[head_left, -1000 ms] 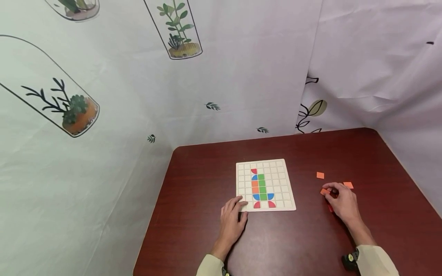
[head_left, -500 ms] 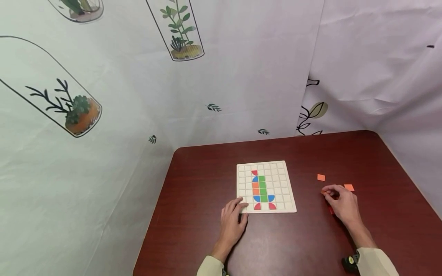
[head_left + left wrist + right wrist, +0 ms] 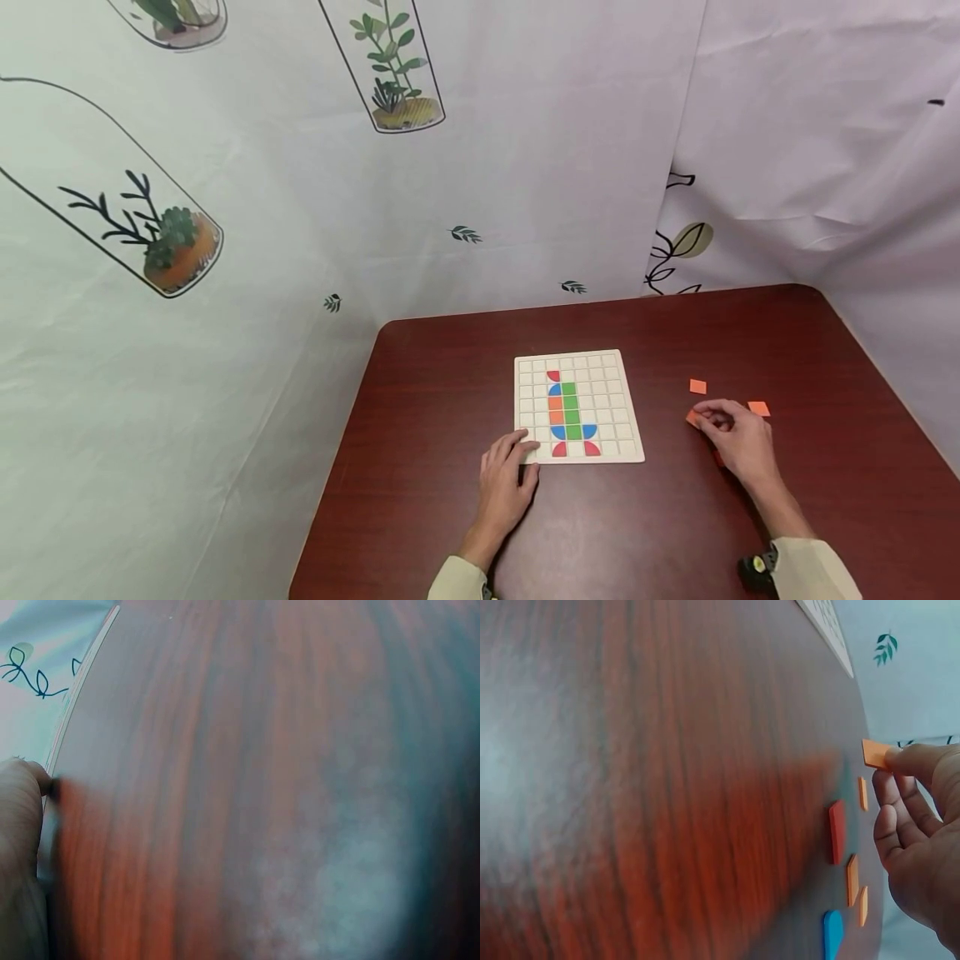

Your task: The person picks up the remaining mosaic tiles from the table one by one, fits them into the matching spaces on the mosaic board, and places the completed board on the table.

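My right hand (image 3: 741,443) pinches an orange square tile (image 3: 692,417) between thumb and fingers. In the right wrist view the held tile (image 3: 874,754) is raised off the table, its other fingers curled below. My left hand (image 3: 501,483) rests with its fingertips on the near left corner of a cream grid board (image 3: 617,396), its fingers fairly straight. On the board, a column of green squares (image 3: 570,402) stands beside orange squares (image 3: 556,410), with blue and red curved pieces around them. Only part of the left hand (image 3: 19,825) shows in its wrist view.
Loose orange tiles (image 3: 697,387) lie beyond the right hand, another orange tile (image 3: 759,408) to its right. A red tile (image 3: 836,832) and a blue tile (image 3: 832,936) lie near that hand. The dark red table (image 3: 435,375) meets patterned cloth (image 3: 510,167) behind.
My right hand has shifted slightly left with the orange tile, whose flat face has turned back into sight. The left hand stays on the board.
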The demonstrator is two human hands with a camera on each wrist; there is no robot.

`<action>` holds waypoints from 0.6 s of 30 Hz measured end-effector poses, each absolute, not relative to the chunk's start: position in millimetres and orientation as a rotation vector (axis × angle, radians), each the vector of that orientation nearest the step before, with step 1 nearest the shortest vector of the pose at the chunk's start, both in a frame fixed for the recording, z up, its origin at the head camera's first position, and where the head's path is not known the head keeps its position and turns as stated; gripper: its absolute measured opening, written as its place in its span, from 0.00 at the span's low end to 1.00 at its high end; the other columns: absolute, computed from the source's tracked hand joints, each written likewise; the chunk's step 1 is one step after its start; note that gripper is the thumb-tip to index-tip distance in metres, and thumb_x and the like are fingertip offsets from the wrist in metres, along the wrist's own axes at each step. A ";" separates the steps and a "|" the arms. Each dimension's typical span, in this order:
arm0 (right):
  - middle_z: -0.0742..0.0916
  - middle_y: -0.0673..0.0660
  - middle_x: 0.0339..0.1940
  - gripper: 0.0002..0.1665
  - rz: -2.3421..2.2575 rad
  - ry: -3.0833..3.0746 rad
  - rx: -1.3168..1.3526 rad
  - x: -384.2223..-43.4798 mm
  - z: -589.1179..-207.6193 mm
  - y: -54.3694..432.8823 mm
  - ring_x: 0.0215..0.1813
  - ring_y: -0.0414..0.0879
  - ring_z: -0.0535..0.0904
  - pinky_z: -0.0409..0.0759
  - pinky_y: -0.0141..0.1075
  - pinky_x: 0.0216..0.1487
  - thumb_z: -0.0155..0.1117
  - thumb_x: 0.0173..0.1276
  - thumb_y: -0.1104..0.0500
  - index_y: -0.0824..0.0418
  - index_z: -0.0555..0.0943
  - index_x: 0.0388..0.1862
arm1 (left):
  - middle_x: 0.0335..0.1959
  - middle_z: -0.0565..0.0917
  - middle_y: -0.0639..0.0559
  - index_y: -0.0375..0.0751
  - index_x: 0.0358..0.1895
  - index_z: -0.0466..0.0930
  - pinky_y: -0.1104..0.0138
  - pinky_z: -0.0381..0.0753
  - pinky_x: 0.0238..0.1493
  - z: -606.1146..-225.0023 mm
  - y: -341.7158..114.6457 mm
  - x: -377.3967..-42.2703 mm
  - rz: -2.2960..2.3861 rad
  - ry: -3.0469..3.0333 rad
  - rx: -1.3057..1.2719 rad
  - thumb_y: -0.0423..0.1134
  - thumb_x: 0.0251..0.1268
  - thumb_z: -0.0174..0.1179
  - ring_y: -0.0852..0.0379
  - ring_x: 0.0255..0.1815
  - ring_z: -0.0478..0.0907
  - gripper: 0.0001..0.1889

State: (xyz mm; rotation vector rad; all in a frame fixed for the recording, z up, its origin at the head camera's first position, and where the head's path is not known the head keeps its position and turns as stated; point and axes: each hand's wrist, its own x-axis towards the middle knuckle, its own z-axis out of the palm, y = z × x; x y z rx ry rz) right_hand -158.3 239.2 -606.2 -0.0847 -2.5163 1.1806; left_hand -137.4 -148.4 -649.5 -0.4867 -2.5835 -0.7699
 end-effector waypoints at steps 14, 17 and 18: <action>0.91 0.60 0.33 0.07 1.366 -2.495 -0.088 -166.9 -602.8 220.4 0.29 0.31 0.79 0.74 0.23 0.30 0.77 0.67 0.67 0.65 0.90 0.43 | 0.65 0.83 0.50 0.48 0.55 0.87 0.49 0.75 0.56 -648.1 -147.7 -136.9 -0.743 -2.568 -0.494 0.35 0.63 0.74 0.48 0.66 0.77 0.18; 0.92 0.60 0.36 0.08 1.432 -2.514 -0.101 -167.0 -601.3 212.5 0.31 0.33 0.82 0.78 0.24 0.32 0.76 0.69 0.64 0.65 0.90 0.45 | 0.66 0.82 0.50 0.49 0.56 0.87 0.49 0.74 0.57 -647.3 -147.5 -136.7 -0.753 -2.580 -0.486 0.36 0.63 0.75 0.48 0.67 0.77 0.18; 0.92 0.60 0.36 0.08 1.448 -2.522 -0.100 -166.8 -600.8 209.7 0.32 0.34 0.83 0.78 0.24 0.32 0.76 0.70 0.63 0.65 0.90 0.45 | 0.66 0.82 0.50 0.49 0.56 0.87 0.49 0.74 0.58 -647.0 -147.3 -136.6 -0.752 -2.583 -0.484 0.36 0.63 0.75 0.48 0.67 0.77 0.18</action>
